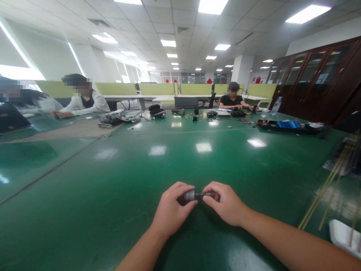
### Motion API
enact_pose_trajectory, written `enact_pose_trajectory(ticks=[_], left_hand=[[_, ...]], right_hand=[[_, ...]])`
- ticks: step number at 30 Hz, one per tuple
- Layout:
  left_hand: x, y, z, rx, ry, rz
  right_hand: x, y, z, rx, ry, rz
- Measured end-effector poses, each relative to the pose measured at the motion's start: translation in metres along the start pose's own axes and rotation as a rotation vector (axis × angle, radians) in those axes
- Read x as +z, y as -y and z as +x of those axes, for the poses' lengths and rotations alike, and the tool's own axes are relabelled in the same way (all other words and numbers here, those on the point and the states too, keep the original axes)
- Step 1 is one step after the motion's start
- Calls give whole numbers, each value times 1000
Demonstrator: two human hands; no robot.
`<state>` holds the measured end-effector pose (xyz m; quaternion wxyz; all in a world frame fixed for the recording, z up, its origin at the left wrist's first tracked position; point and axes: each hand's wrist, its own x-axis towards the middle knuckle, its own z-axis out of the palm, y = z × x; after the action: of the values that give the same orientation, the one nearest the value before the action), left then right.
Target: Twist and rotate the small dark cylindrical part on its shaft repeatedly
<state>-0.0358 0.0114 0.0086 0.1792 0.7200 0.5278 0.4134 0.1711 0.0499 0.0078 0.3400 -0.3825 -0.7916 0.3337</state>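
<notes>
Close in front of me, my left hand is closed around a small grey cylinder, thumb below and fingers above. A thin, dark, ridged shaft sticks out of the cylinder's right end. On the other side, my right hand pinches the far end of that shaft between thumb and fingers. The piece lies level, held just over the green tabletop. My fingers cover both its ends, and its exact kind is too small to make out.
Thin sticks and a white foam tray are at my right. Farther off stand a black tray with blue packaging, a plastic bottle and several electronic parts. One person sits opposite, others at the left.
</notes>
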Motion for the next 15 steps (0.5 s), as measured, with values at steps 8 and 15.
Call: enact_pose_trajectory(ticks=[8, 15], left_hand=[[0, -2, 1, -2, -1, -12], [0, 0, 1, 7, -19, -10]], right_hand=[[1, 0, -1, 8, -21, 6], [2, -4, 0, 25, -39, 21]])
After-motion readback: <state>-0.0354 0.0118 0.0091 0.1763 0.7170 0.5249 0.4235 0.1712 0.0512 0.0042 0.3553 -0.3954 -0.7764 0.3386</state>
